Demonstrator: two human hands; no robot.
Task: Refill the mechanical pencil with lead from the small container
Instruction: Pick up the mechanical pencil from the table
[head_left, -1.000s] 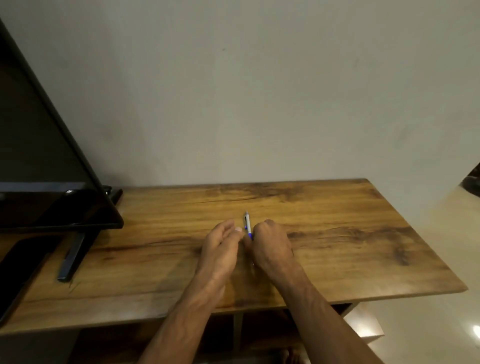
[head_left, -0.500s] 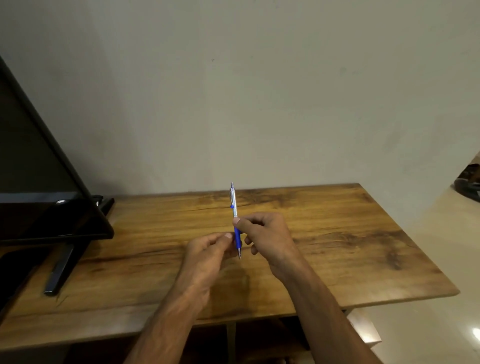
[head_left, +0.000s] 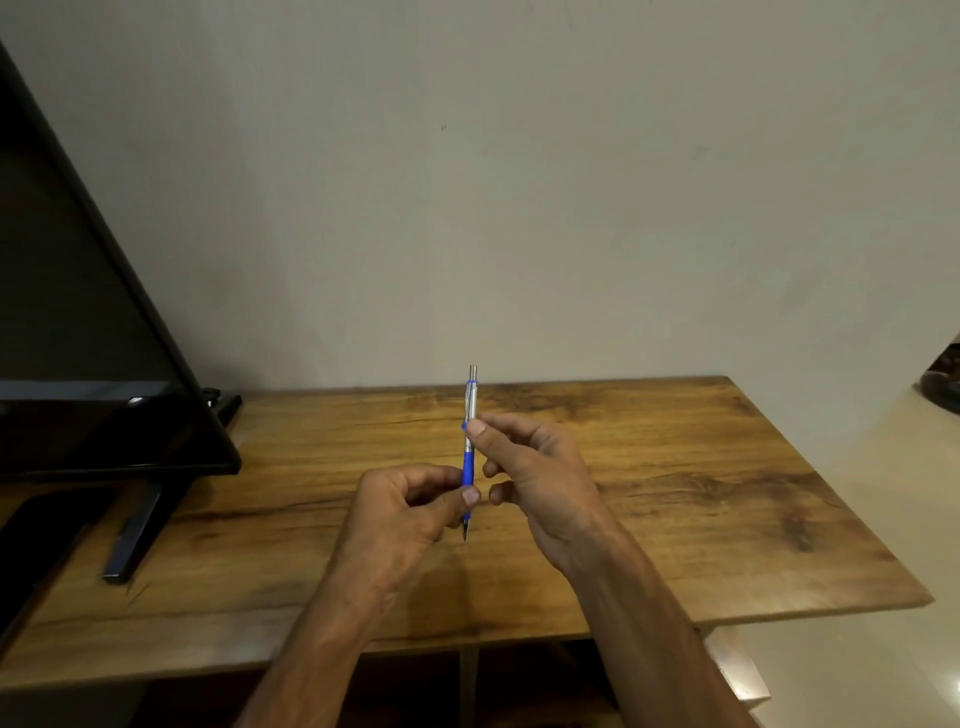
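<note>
A mechanical pencil (head_left: 470, 415) with a silver barrel and blue grip stands upright above the wooden table (head_left: 675, 493), tip down. My left hand (head_left: 410, 506) pinches it at the blue grip near the tip. My right hand (head_left: 530, 467) pinches the silver barrel higher up between thumb and fingers. No lead container is in view.
A large black TV screen (head_left: 78, 338) on a stand (head_left: 135, 535) fills the left side of the table. A plain wall runs behind. The table's right edge drops off to a pale floor (head_left: 883, 519).
The pencil was lifted off the table and turned upright. My left hand has taken hold of the blue grip, and both hands rose slightly.
</note>
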